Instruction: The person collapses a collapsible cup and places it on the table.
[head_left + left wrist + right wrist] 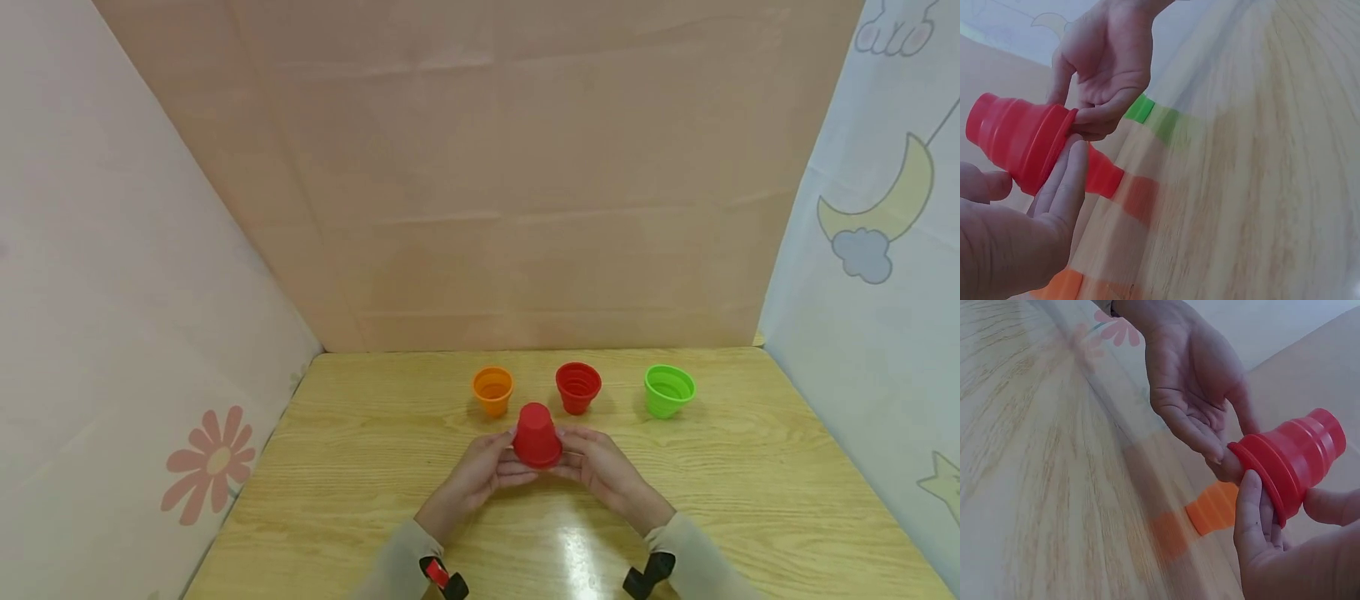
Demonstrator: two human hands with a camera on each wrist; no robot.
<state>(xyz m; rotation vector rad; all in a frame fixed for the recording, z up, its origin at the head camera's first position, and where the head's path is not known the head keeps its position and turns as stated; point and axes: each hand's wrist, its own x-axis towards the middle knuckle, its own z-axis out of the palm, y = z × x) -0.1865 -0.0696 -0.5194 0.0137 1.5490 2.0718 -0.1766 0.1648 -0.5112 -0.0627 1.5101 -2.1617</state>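
Red and ribbed, the inverted cup point(536, 437) was held up off the wooden table point(360, 483), narrow base up and wide mouth down, between two hands. At its eight o'clock the left hand point(480, 472) pinched it, thumb against the side wall, fingers close together at the rim. At its four o'clock the right hand point(606, 473) pinched it too, thumb on the wall and fingertips under the rim. Beyond it, three cups stood upright on the tabletop, mouths up and well apart: an orange cup point(493, 392) towards eleven o'clock, another red cup point(577, 388) towards one, a green cup point(669, 392) between two and three.
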